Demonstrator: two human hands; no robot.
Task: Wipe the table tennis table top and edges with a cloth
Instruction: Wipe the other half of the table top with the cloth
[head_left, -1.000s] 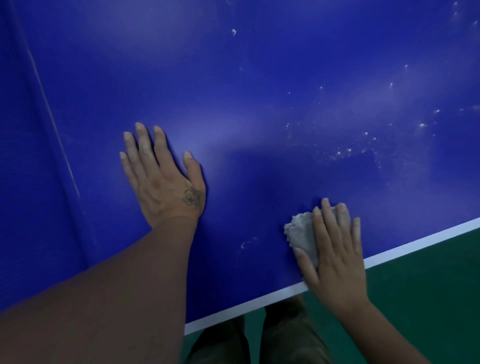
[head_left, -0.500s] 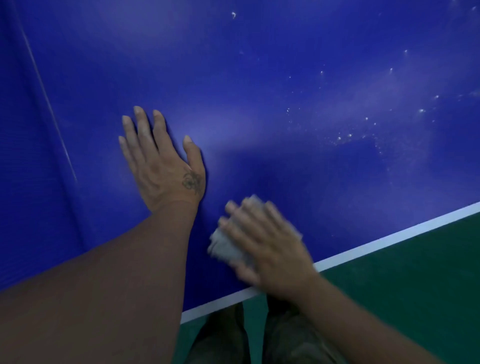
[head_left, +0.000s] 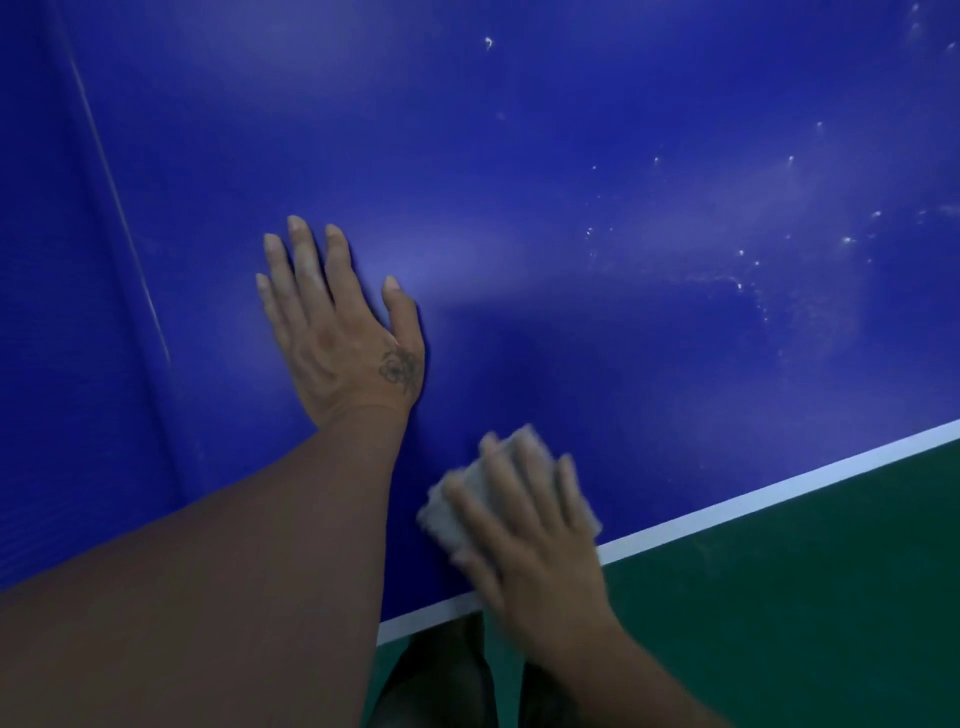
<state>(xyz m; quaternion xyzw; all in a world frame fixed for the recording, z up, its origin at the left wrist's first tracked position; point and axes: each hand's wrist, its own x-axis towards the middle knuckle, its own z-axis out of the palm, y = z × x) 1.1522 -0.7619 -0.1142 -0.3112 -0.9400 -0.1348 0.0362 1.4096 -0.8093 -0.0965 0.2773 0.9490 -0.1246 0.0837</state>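
Observation:
The blue table tennis table top fills most of the head view, with a white line along its near edge. My left hand lies flat on the blue surface, fingers straight and spread. My right hand, blurred by motion, presses a folded grey cloth onto the table just inside the near edge. The cloth shows past the fingertips and at the hand's left side; the rest is hidden under the hand.
White dust specks are scattered over the right part of the table. A faint pale line runs down the left side. Green floor lies beyond the near edge, and my dark trouser legs stand below it.
My right hand slid the cloth leftward along the near edge, then shifted slightly back right. My left hand stayed flat in the same place on the table.

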